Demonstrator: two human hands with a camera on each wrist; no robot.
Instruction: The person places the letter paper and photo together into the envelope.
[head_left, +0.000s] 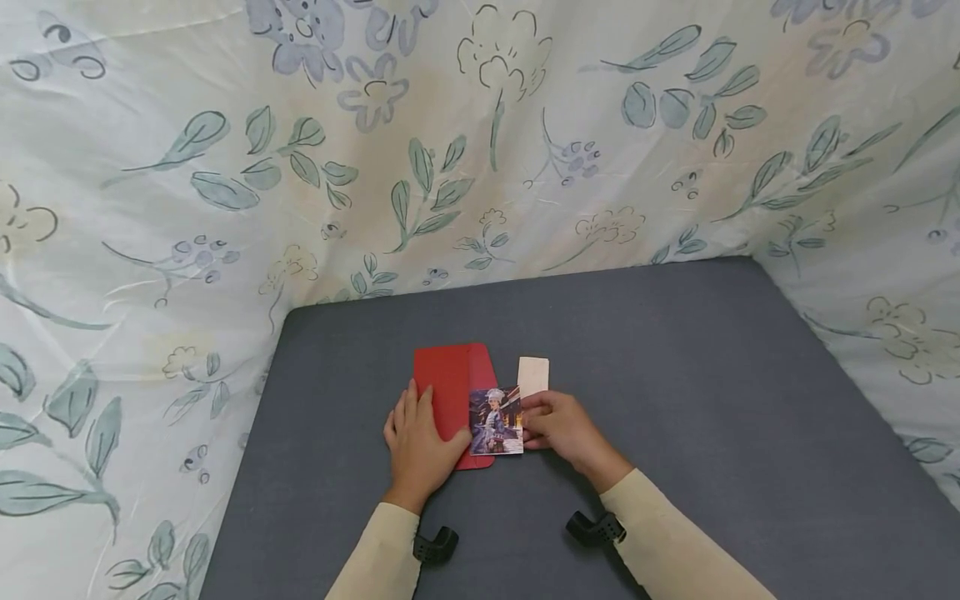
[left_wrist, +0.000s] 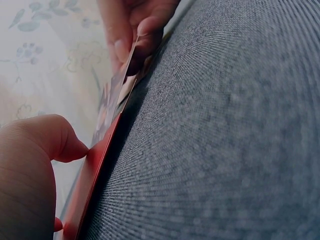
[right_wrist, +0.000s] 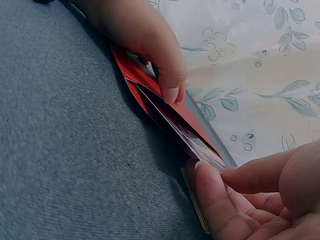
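A red envelope point(head_left: 442, 375) lies on the table with its flap unfolded to the right. My left hand point(head_left: 418, 442) rests on it, fingers spread over the left side and thumb pressing near the mouth's edge. My right hand point(head_left: 558, 427) pinches a glossy photo card point(head_left: 496, 421) by its right edge, between thumb and fingers. The card shows a figure in a pale hat. In the right wrist view, the envelope's mouth gapes and the photo card point(right_wrist: 187, 137) reaches between its layers; how deep is hidden. A pale blank card point(head_left: 533, 374) lies beyond and partly under my right hand.
A dark grey table point(head_left: 675, 375) spreads around the hands. Floral cloth point(head_left: 420, 183) hangs behind it and along both sides. Black wrist mounts point(head_left: 437, 545) sit at both cream sleeves point(head_left: 675, 533).
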